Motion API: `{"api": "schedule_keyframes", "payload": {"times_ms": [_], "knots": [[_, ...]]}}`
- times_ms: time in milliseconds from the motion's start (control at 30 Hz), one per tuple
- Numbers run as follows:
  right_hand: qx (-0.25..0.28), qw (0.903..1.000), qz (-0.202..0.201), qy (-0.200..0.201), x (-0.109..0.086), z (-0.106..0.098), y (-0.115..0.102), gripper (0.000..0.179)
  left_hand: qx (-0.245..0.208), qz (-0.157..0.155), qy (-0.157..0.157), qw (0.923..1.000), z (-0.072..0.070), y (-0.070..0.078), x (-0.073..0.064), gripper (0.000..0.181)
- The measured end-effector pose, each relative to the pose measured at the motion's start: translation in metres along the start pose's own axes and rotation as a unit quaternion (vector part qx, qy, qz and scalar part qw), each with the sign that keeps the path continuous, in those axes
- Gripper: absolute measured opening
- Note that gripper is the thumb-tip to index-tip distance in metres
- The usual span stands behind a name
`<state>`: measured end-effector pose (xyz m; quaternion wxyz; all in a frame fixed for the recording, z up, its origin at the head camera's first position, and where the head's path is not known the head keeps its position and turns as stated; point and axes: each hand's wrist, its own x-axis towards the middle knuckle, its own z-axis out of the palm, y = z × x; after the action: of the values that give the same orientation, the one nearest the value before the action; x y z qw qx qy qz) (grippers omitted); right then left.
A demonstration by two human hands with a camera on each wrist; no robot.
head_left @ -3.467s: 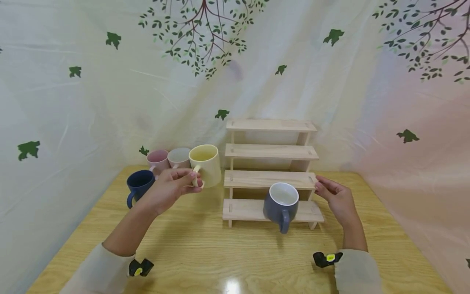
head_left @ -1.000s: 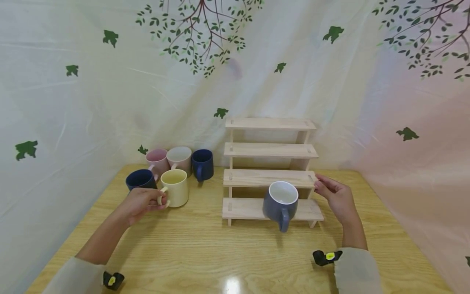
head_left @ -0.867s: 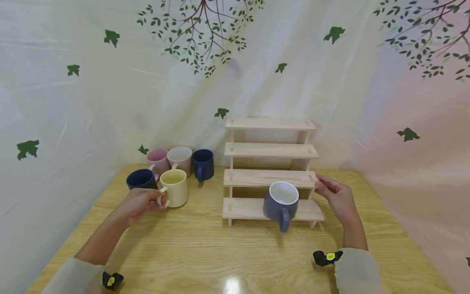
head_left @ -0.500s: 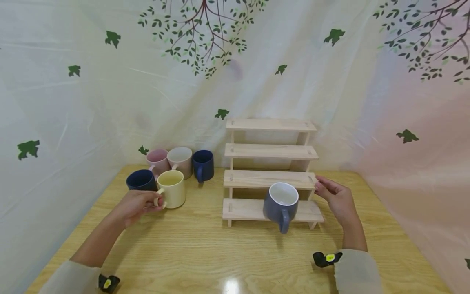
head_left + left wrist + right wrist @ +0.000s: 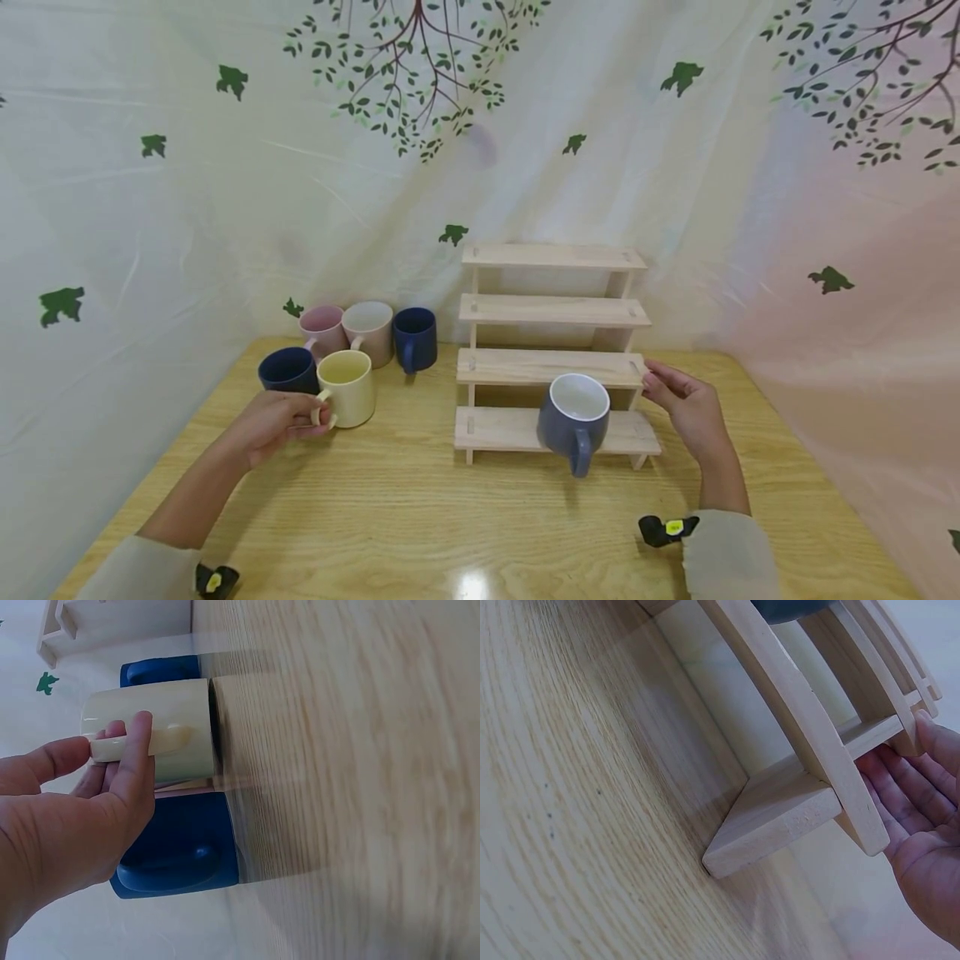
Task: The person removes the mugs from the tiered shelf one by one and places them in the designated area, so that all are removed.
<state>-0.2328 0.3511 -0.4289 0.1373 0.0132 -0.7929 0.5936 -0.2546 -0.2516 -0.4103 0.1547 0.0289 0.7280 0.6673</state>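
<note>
My left hand pinches the handle of a pale yellow mug, thumb on one side and fingers on the other in the left wrist view. The mug is upright at the table surface, in front of the other mugs and beside a dark blue mug; whether its base touches the wood I cannot tell. On the right, my right hand grips the end of the second step from the bottom of a tiered wooden stand. A grey-blue mug with a white inside sits on the bottom step, handle towards me.
Behind the yellow mug stand a pink mug, a whitish mug and another dark blue mug. The wooden table meets a white curtain printed with leaves at the back.
From near the stand, the yellow mug has come left and down with my left hand, uncovering a dark blue mug. Lately it has shifted slightly further left. My right hand stays put.
</note>
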Motion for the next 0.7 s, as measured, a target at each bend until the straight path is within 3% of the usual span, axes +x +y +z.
{"api": "schedule_keyframes", "payload": {"times_ms": [367,700], "knots": [[-0.005,1.0,0.002,0.002,-0.0009,0.0003,-0.0015,0.056,-0.022,-0.008,-0.015,0.9996,-0.0066,-0.0038,-0.0024,0.021],[-0.007,1.0,0.001,0.001,-0.0001,0.0003,-0.001,0.057,-0.003,0.002,-0.024,0.9997,-0.0106,-0.006,-0.0017,0.024]]}}
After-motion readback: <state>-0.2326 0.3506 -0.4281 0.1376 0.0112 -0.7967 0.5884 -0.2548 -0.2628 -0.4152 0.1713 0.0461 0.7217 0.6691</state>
